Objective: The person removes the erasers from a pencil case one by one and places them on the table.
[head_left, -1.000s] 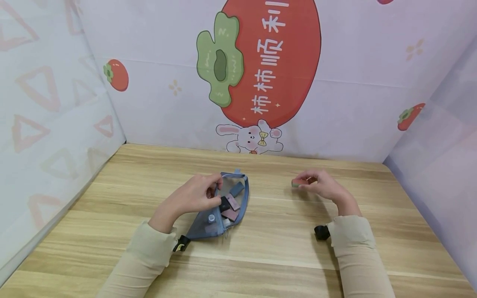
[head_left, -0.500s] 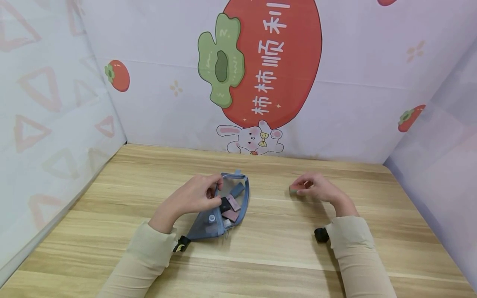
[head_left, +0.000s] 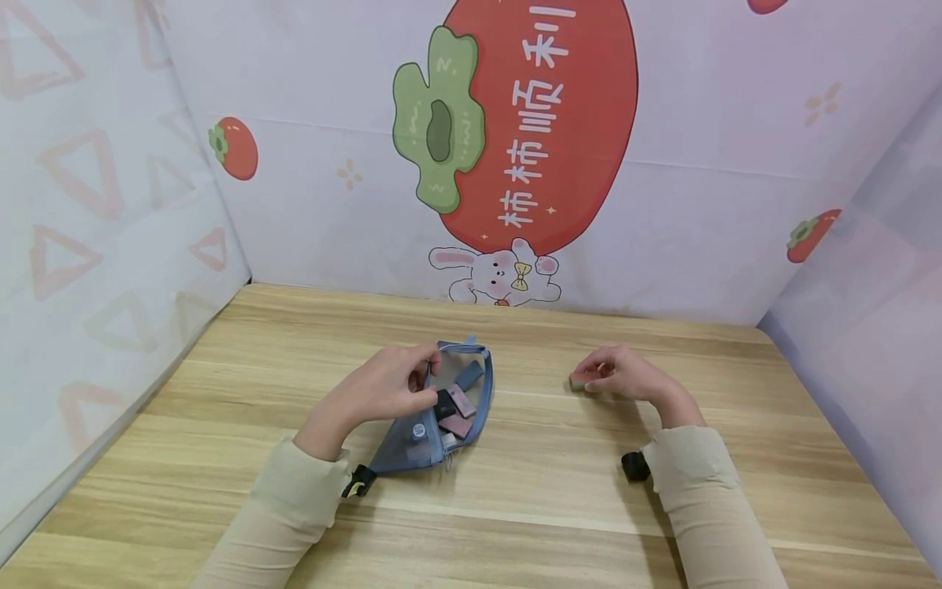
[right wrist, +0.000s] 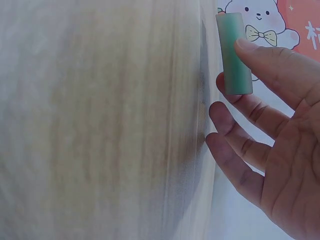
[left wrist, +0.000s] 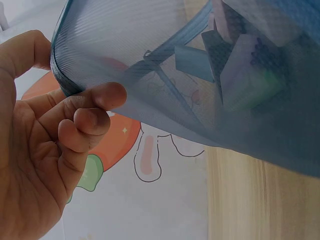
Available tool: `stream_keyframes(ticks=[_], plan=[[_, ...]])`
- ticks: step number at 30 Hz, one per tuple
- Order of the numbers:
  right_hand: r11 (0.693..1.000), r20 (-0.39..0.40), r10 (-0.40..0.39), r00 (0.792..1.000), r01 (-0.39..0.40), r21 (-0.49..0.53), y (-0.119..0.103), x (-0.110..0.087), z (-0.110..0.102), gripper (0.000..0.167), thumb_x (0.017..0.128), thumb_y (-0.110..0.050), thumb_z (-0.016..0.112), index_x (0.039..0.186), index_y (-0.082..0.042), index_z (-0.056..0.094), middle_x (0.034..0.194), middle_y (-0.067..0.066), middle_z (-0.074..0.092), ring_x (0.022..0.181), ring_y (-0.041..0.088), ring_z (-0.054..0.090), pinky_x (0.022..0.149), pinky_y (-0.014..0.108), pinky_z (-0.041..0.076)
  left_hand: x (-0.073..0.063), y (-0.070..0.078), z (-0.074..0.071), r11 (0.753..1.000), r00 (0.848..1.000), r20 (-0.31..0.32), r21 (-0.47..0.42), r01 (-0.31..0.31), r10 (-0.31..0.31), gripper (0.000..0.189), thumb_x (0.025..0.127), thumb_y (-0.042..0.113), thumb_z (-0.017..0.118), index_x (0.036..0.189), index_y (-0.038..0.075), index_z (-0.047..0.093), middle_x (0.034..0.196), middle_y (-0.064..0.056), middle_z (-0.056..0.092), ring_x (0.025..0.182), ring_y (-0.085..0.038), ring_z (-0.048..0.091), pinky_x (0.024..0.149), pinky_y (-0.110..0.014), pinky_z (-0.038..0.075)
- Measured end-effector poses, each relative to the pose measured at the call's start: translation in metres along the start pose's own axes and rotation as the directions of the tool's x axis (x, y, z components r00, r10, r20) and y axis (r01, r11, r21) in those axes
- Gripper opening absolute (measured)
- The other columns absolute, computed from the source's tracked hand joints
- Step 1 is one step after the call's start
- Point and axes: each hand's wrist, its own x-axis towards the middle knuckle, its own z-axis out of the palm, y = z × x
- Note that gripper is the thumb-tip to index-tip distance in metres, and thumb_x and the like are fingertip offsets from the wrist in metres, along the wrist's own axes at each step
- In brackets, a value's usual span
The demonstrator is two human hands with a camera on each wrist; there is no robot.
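Note:
A blue mesh zip pouch (head_left: 403,446) lies on the table with its mouth open to the right. My left hand (head_left: 386,384) pinches the pouch's upper rim; in the left wrist view the mesh edge passes between thumb and fingers. Inside are several small blocks, among them a black block (head_left: 445,404), a pink block (head_left: 461,401) and a blue block (head_left: 468,375). Well to the right, my right hand (head_left: 621,376) pinches a small green and reddish block (right wrist: 234,57), much like an eraser, between thumb and forefinger. Its other fingers are loosely bent.
The wood-grain table (head_left: 530,507) reaches to a printed back wall (head_left: 309,221) with a large persimmon and a rabbit. Pale side walls stand at left and right. A zipper pull (head_left: 447,460) hangs at the pouch's near corner. Black wrist mounts (head_left: 635,465) sit at the cuffs.
My right hand has moved slightly left and down with the green and reddish block. The left hand keeps its grip on the pouch, almost unmoved.

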Motion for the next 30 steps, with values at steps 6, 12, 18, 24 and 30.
stream_keyframes(ticks=[6,12,18,24,30], plan=[[1.000,0.024,0.018,1.000,-0.018,-0.018,-0.0001,0.0020,0.0024,0.024,0.086,-0.006,0.071,0.110,-0.002,0.072,0.109,0.015,0.069,0.095,0.019,0.058,0.081,0.033,0.047,-0.0007,0.0001,-0.0003,1.000,1.000,0.004,0.002,0.001,-0.001,0.016,0.078,0.014,0.061,0.093,0.014,0.057,0.065,0.008,0.051,0.058,-0.005,0.048,0.057,-0.022,0.043],[0.999,0.039,0.009,0.999,-0.008,-0.037,-0.0026,0.0027,0.0031,0.022,0.086,-0.005,0.071,0.107,-0.002,0.073,0.108,0.014,0.068,0.098,0.021,0.059,0.082,0.033,0.048,-0.0006,-0.0010,-0.0002,1.000,1.000,0.009,0.003,0.005,-0.005,0.017,0.078,0.014,0.061,0.094,0.012,0.057,0.065,0.007,0.051,0.059,-0.006,0.049,0.058,-0.022,0.044],[0.998,0.040,-0.001,0.999,0.003,-0.057,-0.0033,0.0041,0.0024,0.021,0.085,-0.005,0.072,0.106,-0.004,0.074,0.106,0.013,0.067,0.097,0.020,0.058,0.083,0.033,0.047,-0.0004,0.0000,-0.0012,1.000,1.000,0.001,-0.002,0.004,-0.004,0.016,0.078,0.013,0.061,0.094,0.012,0.057,0.064,0.007,0.050,0.058,-0.006,0.049,0.058,-0.023,0.044],[0.999,0.057,0.011,0.998,-0.008,-0.048,-0.0042,0.0055,0.0020,0.021,0.085,-0.004,0.072,0.106,-0.003,0.074,0.107,0.013,0.067,0.098,0.021,0.059,0.085,0.034,0.047,0.0000,-0.0004,-0.0020,1.000,1.000,0.006,-0.015,0.010,-0.010,0.017,0.078,0.013,0.061,0.094,0.011,0.058,0.064,0.007,0.050,0.059,-0.006,0.049,0.058,-0.023,0.044],[0.999,0.083,0.021,0.996,-0.018,-0.035,-0.0057,0.0069,0.0011,0.020,0.086,-0.002,0.071,0.105,-0.003,0.074,0.106,0.012,0.068,0.096,0.019,0.058,0.084,0.034,0.047,0.0003,-0.0029,-0.0017,1.000,1.000,0.005,-0.026,0.008,-0.007,0.020,0.078,0.013,0.060,0.097,0.005,0.060,0.062,0.007,0.049,0.058,-0.007,0.048,0.058,-0.023,0.043]])
